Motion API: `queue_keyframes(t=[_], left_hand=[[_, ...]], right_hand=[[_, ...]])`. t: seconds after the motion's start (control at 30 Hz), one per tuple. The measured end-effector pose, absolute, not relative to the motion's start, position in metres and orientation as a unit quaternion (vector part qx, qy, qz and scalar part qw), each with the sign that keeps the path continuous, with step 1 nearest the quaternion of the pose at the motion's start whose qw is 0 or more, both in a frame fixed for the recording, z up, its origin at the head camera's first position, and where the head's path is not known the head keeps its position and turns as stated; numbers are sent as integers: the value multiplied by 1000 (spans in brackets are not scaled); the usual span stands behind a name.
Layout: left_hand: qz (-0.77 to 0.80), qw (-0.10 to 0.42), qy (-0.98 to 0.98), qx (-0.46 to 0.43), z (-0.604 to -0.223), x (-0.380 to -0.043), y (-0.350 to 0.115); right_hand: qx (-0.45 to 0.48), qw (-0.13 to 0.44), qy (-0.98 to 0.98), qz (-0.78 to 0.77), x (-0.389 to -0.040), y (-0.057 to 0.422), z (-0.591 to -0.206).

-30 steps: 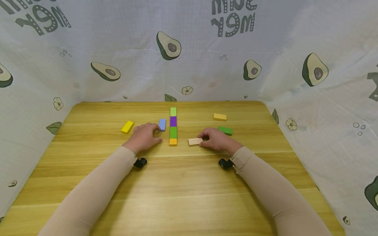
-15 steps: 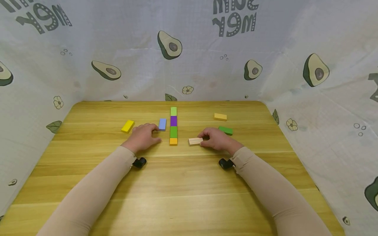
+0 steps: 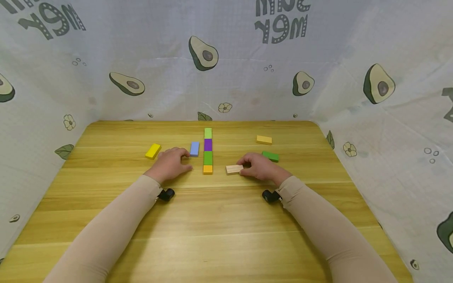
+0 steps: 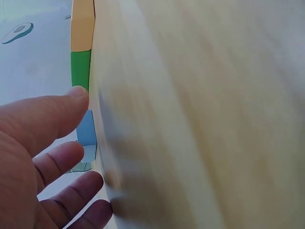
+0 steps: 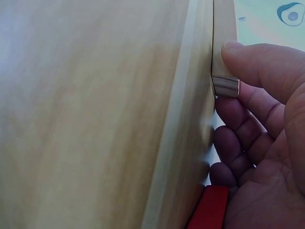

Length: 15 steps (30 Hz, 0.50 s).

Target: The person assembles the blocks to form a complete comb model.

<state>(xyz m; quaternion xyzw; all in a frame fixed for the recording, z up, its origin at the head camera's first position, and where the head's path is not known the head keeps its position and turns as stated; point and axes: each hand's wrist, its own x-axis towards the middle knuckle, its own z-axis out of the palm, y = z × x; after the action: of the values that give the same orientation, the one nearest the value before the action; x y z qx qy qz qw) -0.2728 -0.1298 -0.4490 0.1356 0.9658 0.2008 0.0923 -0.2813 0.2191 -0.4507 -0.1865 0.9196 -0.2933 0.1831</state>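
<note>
My right hand [image 3: 261, 166] pinches the near end of a plain wood block [image 3: 232, 169] between thumb and fingers; the block lies flat on the table, right of the row. Relaxed and holding nothing, my left hand [image 3: 170, 164] hovers low, its fingertips by the light blue block [image 3: 194, 149]. Between the hands runs a straight end-to-end row: a light green block [image 3: 208, 133], a purple block [image 3: 208, 144], a green block [image 3: 208, 158] and an orange block [image 3: 207, 169] nearest me. A red block [image 5: 209, 207] shows beneath the right palm in the right wrist view, hidden from the head view.
A yellow block [image 3: 153, 151] lies left of the left hand. Beyond the right hand are another green block [image 3: 270, 156] and a pale orange block [image 3: 264, 140]. An avocado-print cloth [image 3: 247, 82] hangs around the wooden table's [image 3: 212, 236] back and sides.
My left hand has drawn back slightly to the left, away from the row. The right hand and the wood block stay in place.
</note>
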Motion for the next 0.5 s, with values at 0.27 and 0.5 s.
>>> queue_keyframes(t=[0.27, 0.5], left_hand=[[210, 90, 964, 135, -446, -272, -131], [214, 91, 963, 133, -446, -271, -133]], right_hand=[[-208, 176, 914, -303, -280, 219, -451], [-210, 177, 912, -306, -279, 220, -451]])
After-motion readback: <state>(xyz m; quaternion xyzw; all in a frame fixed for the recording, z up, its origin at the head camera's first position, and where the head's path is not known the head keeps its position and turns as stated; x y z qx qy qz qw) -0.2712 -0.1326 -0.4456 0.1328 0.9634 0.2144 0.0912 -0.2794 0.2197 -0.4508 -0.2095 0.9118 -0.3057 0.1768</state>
